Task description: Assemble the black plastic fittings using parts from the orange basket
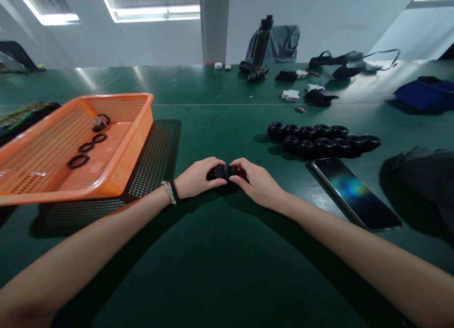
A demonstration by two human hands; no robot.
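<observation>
A small black ridged fitting (223,171) lies level between my two hands, just above the green tabletop. My left hand (199,176) pinches its left end with thumb and fingers. At the other end, my right hand (256,180) closes round it in the same way. The fingers cover both ends, so only the ribbed middle shows. Several glossy black round parts (324,146) with holes in their tops stand in two rows beyond my right hand. Black rings (78,161) lie inside the orange basket (117,185) to my left.
A phone (356,193) lies right of my right hand, beside a dark cloth item (425,176). Farther back are a bottle (261,42), a power tool (257,73), white connectors (290,95) and a blue pouch (425,94). Patterned fabric (24,117) sits behind the basket's left side.
</observation>
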